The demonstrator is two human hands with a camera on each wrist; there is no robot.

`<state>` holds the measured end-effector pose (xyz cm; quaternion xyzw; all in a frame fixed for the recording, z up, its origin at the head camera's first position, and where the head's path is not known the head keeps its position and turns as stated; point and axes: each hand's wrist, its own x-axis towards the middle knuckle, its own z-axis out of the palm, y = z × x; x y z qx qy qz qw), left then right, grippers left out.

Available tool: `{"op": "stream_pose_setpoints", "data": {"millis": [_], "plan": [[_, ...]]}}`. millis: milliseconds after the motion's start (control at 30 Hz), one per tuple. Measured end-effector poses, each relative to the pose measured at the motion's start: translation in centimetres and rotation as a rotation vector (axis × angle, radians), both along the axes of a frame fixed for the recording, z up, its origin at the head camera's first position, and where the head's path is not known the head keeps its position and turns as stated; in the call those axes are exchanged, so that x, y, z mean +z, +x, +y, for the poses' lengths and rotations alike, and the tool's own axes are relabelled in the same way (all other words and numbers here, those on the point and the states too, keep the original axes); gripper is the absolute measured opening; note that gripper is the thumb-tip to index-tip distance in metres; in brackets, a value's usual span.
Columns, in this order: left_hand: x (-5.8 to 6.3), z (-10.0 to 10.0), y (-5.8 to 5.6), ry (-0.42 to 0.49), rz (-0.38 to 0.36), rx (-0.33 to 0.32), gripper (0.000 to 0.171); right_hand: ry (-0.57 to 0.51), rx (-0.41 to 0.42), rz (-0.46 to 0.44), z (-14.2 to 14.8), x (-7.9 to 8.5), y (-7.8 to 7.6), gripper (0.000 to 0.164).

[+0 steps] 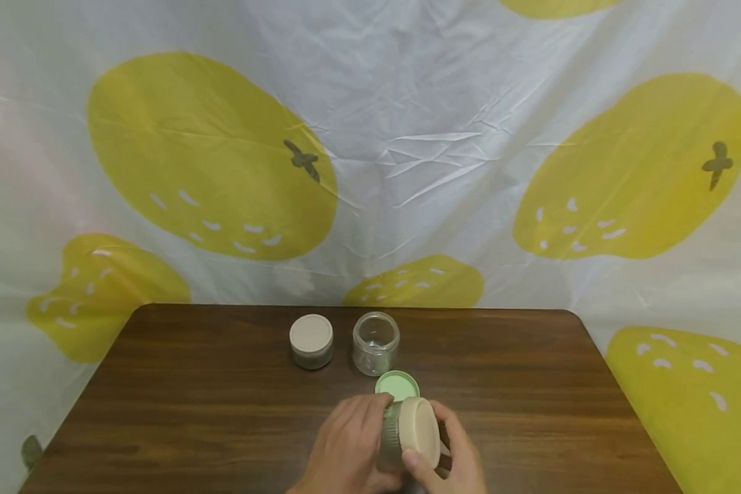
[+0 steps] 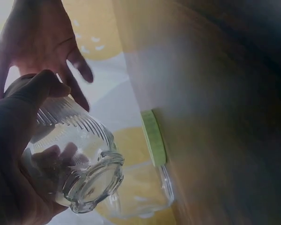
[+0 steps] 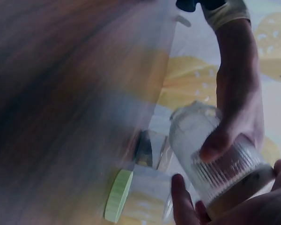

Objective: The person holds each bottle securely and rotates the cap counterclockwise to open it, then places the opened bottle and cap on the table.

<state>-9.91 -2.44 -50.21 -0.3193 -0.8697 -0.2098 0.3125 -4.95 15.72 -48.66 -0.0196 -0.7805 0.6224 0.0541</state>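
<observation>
Above the table's near part, my left hand (image 1: 348, 442) grips a ribbed glass jar (image 2: 75, 133) around its side. The jar is tilted, its cream lid (image 1: 421, 432) turned toward my right hand (image 1: 460, 453). That hand has its thumb at the lid's lower edge and its fingers around the far rim. The right wrist view shows the left thumb lying across the jar's ribs (image 3: 225, 171). Just beyond the hands, a light green lid (image 1: 398, 385) lies on the table. I cannot see anything inside the held jar.
Behind the green lid stands a clear glass jar (image 1: 375, 350) without a lid. To its left is a short jar (image 1: 311, 341) with a pale lid on. The dark wooden table (image 1: 179, 405) ends at a hanging cloth (image 1: 432, 206) printed with lemons.
</observation>
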Motion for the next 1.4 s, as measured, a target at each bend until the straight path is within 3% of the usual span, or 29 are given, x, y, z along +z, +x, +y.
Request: {"op": "stream_pose_setpoints", "data": {"millis": [233, 500, 600, 767, 867, 1000, 1233, 1400], "plan": [[-0.5, -0.6, 0.3, -0.023, -0.02, 0.024, 0.105, 0.176, 0.048, -0.049, 0.4, 0.0, -0.1, 0.057], [-0.8, -0.8, 0.4, -0.042, 0.051, 0.032, 0.107, 0.138, 0.081, -0.054, 0.4, -0.7, 0.0, 0.054], [-0.9, -0.8, 0.4, -0.04, 0.063, 0.03, 0.109, 0.169, 0.117, -0.004, 0.7, -0.9, -0.1, 0.047], [-1.3, -0.6, 0.6, -0.054, 0.077, 0.035, 0.112, 0.418, 0.122, 0.09, 1.3, -0.6, -0.5, 0.037], [-1.6, -0.4, 0.6, -0.079, 0.1, 0.044, 0.113, 0.587, 0.091, 0.041, 1.3, -0.1, -0.7, 0.039], [-1.8, -0.2, 0.6, -0.099, 0.128, 0.053, 0.114, 0.707, 0.067, -0.024, 1.1, 0.3, -1.0, 0.043], [-1.7, -0.2, 0.7, -0.096, 0.126, 0.055, 0.113, 0.697, 0.049, -0.016, 0.8, 0.3, -1.1, 0.045], [-1.3, -0.3, 0.6, -0.073, 0.125, 0.052, 0.11, 0.667, 0.017, 0.043, 0.5, 0.1, -1.1, 0.041]]}}
